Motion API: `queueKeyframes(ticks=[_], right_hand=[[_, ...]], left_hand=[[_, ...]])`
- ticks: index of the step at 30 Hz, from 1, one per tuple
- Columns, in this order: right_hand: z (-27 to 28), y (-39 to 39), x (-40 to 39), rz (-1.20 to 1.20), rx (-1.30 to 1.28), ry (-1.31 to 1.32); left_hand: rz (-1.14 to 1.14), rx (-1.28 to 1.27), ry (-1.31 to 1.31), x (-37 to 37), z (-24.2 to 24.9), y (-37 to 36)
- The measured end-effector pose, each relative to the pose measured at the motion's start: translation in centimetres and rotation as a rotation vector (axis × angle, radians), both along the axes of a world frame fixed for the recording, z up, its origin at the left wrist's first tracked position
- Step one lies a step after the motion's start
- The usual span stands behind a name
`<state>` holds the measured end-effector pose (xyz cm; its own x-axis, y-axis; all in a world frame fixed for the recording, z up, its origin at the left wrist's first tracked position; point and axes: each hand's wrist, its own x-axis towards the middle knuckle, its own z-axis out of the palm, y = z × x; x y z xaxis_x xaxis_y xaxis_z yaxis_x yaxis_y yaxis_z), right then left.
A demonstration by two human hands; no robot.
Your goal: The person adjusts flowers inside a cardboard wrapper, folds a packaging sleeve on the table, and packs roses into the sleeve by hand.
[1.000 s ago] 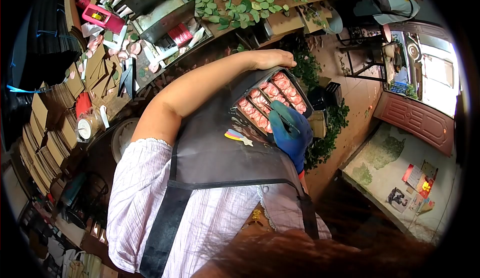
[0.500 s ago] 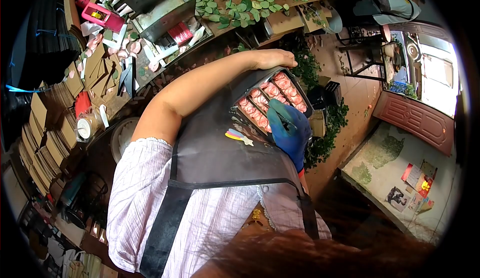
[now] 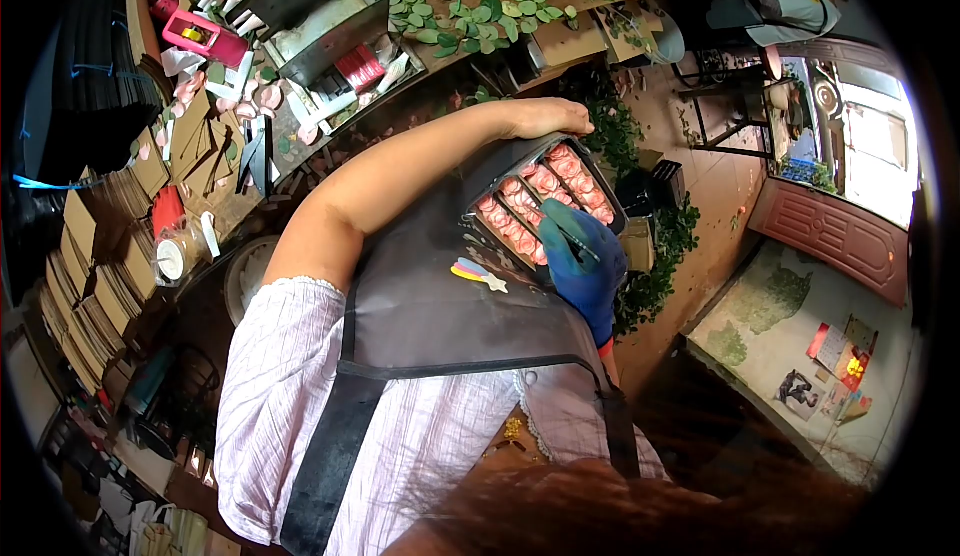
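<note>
A dark box (image 3: 500, 171) filled with rows of pink roses (image 3: 535, 201) rests tilted against my apron. My left hand (image 3: 545, 116), bare, grips the box's far top edge with the arm stretched along its side. My right hand (image 3: 582, 256) wears a blue glove and lies over the lower right rows of roses. It pinches a thin dark tool (image 3: 572, 241) whose tip points into the flowers. The glove hides part of the roses.
A cluttered workbench (image 3: 300, 126) runs along the upper left with green leaves (image 3: 470, 6), a pink tape holder (image 3: 205, 36), stacked cardboard pieces (image 3: 95, 276) and a glue pot (image 3: 175, 256). Leafy cuttings (image 3: 655, 276) litter the floor on the right, near a door (image 3: 835, 241).
My gloved right hand has shifted slightly over the roses. The left hand and the box have stayed where they were.
</note>
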<state>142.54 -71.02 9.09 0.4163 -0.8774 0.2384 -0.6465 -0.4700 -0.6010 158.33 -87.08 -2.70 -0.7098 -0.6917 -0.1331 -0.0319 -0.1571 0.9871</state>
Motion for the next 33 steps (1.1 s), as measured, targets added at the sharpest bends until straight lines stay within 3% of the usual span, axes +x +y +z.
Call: queueKeyframes(ticks=[13,25,28,31,33], right_hand=[[-0.2,0.0,0.0,0.046,-0.101,0.045],[-0.4,-0.3,-0.2,0.024,-0.007,-0.018],[-0.9,0.1,-0.5,-0.081,0.203,-0.14],[-0.7,0.2,-0.7,-0.122,0.228,-0.173],[0.5,0.2,-0.8,-0.222,0.315,-0.41]], left_hand=[[-0.003,0.01,0.018,0.1,0.2,0.2],[-0.009,-0.013,0.008,0.4,0.5,0.1],[-0.007,-0.018,0.011,0.4,0.5,0.0],[-0.006,0.006,0.002,0.3,0.3,-0.1],[-0.005,0.019,0.01,0.2,-0.1,-0.3]])
